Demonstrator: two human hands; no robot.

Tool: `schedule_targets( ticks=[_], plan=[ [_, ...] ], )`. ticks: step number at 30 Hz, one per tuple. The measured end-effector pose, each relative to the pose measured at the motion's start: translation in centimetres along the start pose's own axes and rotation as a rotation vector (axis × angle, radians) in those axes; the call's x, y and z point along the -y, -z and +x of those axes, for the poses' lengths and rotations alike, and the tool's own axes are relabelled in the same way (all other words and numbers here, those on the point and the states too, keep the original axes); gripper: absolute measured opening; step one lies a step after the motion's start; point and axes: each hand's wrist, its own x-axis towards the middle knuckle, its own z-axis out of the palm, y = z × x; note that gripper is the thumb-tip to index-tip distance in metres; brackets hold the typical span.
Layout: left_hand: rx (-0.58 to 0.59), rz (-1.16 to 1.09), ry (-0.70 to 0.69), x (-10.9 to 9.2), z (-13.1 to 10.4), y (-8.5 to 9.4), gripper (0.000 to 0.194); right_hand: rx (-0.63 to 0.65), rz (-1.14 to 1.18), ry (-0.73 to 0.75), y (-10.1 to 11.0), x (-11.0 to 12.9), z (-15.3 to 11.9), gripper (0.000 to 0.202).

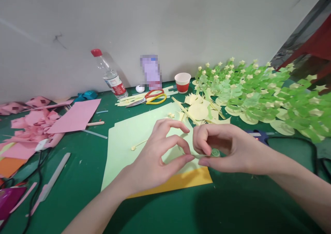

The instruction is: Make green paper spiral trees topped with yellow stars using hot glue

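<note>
My left hand point(168, 153) is closed in a pinch, thumb and index fingertip on one end of a thin, pale green paper strip point(196, 156). The strip's other end is pinched by my right hand point(219, 144), just beside it. Behind my right thumb shows a small, tightly coiled green paper roll point(215, 153); whether it touches the hand I cannot tell. Under both hands lie light green paper sheets point(121, 134) over a yellow-orange sheet point(191, 179). A thin paper stem with a tiny pale star point(133, 148) rests on the green sheets, left of my left hand.
Behind the sheets are red-and-yellow scissors point(156, 98), a paper cup point(182, 84), a bottle point(113, 78) and a blurred phone point(151, 71). Cream paper scraps point(198, 109) adjoin many green paper plants point(258, 92) at right. Pink paper pieces point(38, 122) and a glue stick point(55, 177) lie left.
</note>
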Motion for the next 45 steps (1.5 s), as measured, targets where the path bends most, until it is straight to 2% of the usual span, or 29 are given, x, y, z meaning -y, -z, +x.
schedule_targets(
  ticks=[5,11,16,24,25,26,29,32,34,39,42,45],
  plan=[
    [0.007,0.050,0.018,-0.1,0.1,1.2,0.011,0.019,-0.063,-0.035,0.5,-0.2,0.0,0.023],
    [0.054,0.091,0.035,0.3,0.4,2.5,0.011,0.072,0.013,0.023,1.3,-0.1,-0.1,0.025],
    [0.079,0.104,0.036,0.7,0.3,3.4,0.011,0.033,-0.001,0.059,1.9,0.3,-0.4,0.035],
    [0.110,0.138,0.044,1.2,-0.1,4.5,0.009,0.005,-0.031,0.142,2.8,0.9,-1.0,0.030],
    [0.092,0.146,0.060,1.4,0.0,4.5,0.003,-0.017,-0.040,0.159,2.7,1.0,-1.0,0.029],
    [0.056,0.153,0.080,1.5,0.0,4.4,0.007,-0.043,-0.057,0.165,2.6,1.0,-1.0,0.029],
    [-0.132,0.125,0.083,1.4,-0.1,3.8,0.037,-0.116,-0.126,0.129,2.0,1.2,-1.0,0.026],
    [-0.219,0.071,-0.025,0.7,-0.2,2.8,0.026,-0.137,-0.194,0.050,1.3,1.3,-0.8,0.024],
    [-0.176,0.073,-0.070,0.1,-0.2,2.0,0.020,-0.131,-0.229,0.013,0.9,1.3,-0.7,0.024],
    [-0.056,0.054,-0.084,-0.7,0.0,0.5,0.013,-0.111,-0.221,-0.009,0.0,1.1,-0.4,0.021],
    [-0.031,0.040,-0.075,-0.6,0.1,0.2,0.002,-0.081,-0.179,-0.028,-0.3,0.7,-0.4,0.017],
    [-0.015,0.031,-0.071,-0.4,0.1,0.2,0.005,-0.024,-0.122,-0.072,-0.2,0.4,-0.4,0.013]
  ],
)
